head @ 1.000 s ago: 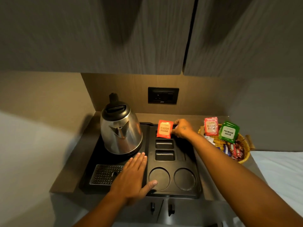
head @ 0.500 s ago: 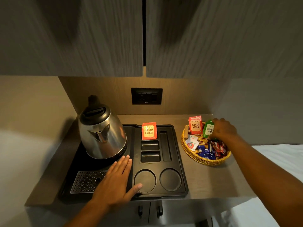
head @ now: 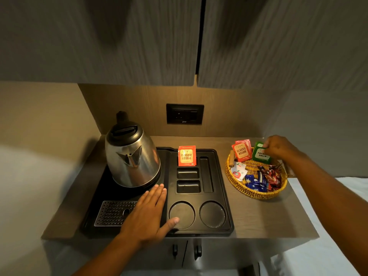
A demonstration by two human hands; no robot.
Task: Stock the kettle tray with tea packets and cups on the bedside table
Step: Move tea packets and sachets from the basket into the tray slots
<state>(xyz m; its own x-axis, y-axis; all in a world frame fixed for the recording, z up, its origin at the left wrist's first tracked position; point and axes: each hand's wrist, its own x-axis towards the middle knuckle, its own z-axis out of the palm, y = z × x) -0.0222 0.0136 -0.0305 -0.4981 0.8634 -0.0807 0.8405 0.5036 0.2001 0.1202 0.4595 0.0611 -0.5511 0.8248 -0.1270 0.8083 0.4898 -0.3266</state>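
Note:
A black kettle tray [head: 223, 196] sits on the bedside table with a steel kettle [head: 132, 154] at its back left. One red Classic Assam packet [head: 186, 155] stands upright in the tray's rear slot. My left hand [head: 148, 214] lies flat and spread on the tray's front, thumb on a round cup recess [head: 182, 213]. To the right, a wicker basket [head: 258, 193] holds red Assam packets [head: 242, 150], green Premium Green packets [head: 260, 154] and other sachets. My right hand [head: 278, 147] pinches the top of the green packets in the basket. No cups are in view.
Two tray slots [head: 188, 179], a long narrow slot [head: 207, 174] and a second cup recess [head: 212, 214] hold nothing. A perforated drip grate [head: 114, 213] is front left. A wall socket [head: 184, 113] sits behind. Cabinets hang overhead; white bedding lies right.
My right hand let go of the red Assam packet in the tray's rear slot, moved right to the basket and closed on the green packets. My left hand stayed on the tray.

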